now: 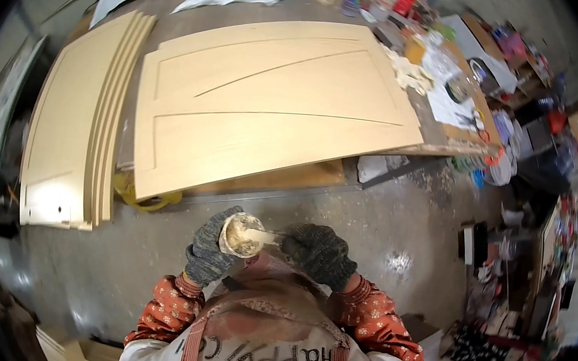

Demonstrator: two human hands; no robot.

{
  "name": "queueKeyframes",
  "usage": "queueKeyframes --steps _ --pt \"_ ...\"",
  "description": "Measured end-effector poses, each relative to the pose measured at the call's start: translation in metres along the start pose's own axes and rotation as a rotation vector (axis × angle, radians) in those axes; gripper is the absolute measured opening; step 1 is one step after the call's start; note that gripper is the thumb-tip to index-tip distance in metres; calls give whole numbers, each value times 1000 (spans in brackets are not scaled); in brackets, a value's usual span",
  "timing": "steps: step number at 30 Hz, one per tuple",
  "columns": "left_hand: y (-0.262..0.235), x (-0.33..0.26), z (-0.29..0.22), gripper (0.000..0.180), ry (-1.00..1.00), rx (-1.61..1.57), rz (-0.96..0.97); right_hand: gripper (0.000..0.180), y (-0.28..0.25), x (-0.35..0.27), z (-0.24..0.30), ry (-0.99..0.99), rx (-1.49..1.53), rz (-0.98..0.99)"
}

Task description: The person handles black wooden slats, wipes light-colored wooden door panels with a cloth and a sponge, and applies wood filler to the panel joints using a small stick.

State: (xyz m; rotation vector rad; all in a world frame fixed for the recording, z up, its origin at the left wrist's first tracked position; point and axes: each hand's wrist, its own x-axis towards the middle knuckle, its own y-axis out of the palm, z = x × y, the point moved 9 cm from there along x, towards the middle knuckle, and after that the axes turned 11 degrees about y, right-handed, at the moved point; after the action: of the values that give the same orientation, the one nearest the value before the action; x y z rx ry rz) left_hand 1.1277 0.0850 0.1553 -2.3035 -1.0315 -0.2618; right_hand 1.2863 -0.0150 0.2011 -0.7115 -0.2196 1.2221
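Head view: the left hand (pixel 210 251), gloved, has its grip wrapped around a small round tub (pixel 241 235), held level just short of the pale door panel (pixel 269 101) on the desk (pixel 449 130), likely so its paste stays in. The right hand (pixel 319 253) pinches a flat spatula (pixel 263 235) dipped into it. The tub's contents are hard to make out.

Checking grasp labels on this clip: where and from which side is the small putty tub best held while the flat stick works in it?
Grip the small tub around its round side wall, from the person's left, as the gloved left hand does. That leaves the open mouth facing up and free for the flat stick, which the right hand brings in from the right.
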Motion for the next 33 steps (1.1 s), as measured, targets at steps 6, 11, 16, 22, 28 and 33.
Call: queueKeyframes --steps 6,11,16,22,28,33 --pt "40 18 -34 65 -37 47 177 17 -84 -41 -1 -143 -165 -258" --pt "119 67 -71 61 -2 -163 363 32 -114 -73 -1 -393 -665 -335" --pt "260 58 -37 56 -694 -1222 511 33 -181 -110 -68 -397 -865 -366" --pt "303 115 -96 66 -247 -693 462 33 -291 -137 -135 -131 -616 -385" --pt "363 149 -118 51 -559 -1197 515 28 -314 -97 -186 -109 -25 -434" --pt "313 231 -138 59 -98 -495 468 22 -354 -54 -261 218 577 -365"
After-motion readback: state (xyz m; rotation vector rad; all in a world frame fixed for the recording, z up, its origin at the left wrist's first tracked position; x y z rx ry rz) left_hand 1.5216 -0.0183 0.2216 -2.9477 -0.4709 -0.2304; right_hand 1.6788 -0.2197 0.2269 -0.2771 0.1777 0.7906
